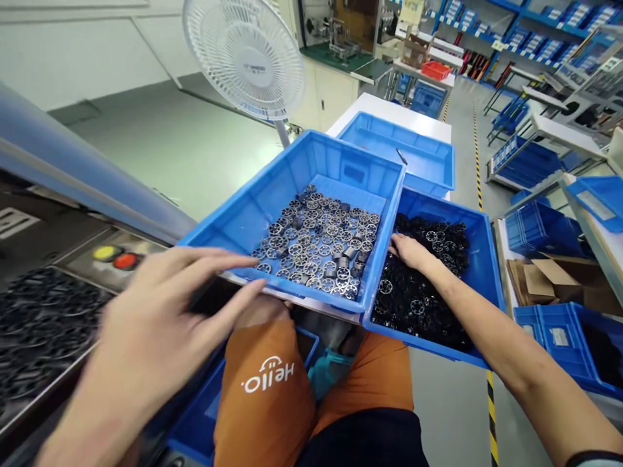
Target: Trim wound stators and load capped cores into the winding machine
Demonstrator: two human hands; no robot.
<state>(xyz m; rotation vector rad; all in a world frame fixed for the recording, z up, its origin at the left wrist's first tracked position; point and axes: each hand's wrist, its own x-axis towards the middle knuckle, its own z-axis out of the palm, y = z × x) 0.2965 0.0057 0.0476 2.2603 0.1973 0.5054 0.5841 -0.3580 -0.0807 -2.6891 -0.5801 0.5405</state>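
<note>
My left hand point(160, 324), slightly blurred, hovers at the near left corner of a blue bin point(287, 172). Its fingers are stretched out, with the thumb apart, and nothing shows between them. Inside that bin lies a loose layer of small spoked metal rings point(321, 250), silver-faced with dark sides. My right hand point(411, 251) reaches into a second blue bin point(490, 279), close to the wall between the two bins. Its fingers curl down at a heap of black spoked rings point(399, 292); the fingertips are partly hidden, and what they hold cannot be made out.
A blue tray point(423, 155) with a pen point(402, 156) lies behind the bins on a white table point(363, 107). A white fan point(253, 61) stands beyond. At left are yellow and red buttons point(125, 261) and many dark parts point(43, 324). Blue crates point(559, 331) stand at right.
</note>
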